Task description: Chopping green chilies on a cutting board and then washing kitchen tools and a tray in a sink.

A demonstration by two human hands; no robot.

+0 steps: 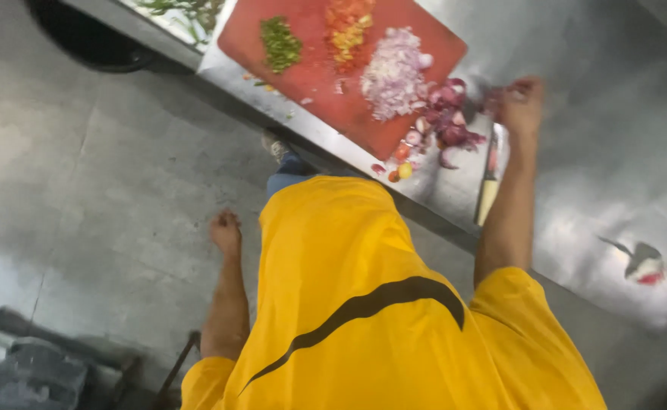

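Head view: the right hand point(521, 105) closes on red onion scraps point(449, 121) at the red cutting board point(314, 72) edge, on the steel surface point(614, 144); the left hand point(226, 231) hangs loosely curled, empty. A knife point(490, 178) beneath the forearm risks being knocked off.

1 red cutting board point(326, 72) carries 3 chopped piles: green point(280, 43), orange-yellow point(348, 29), pale onion point(394, 72) (loose onion peels beside it); 1 knife point(490, 178), 2 hands point(521, 106) point(226, 231).
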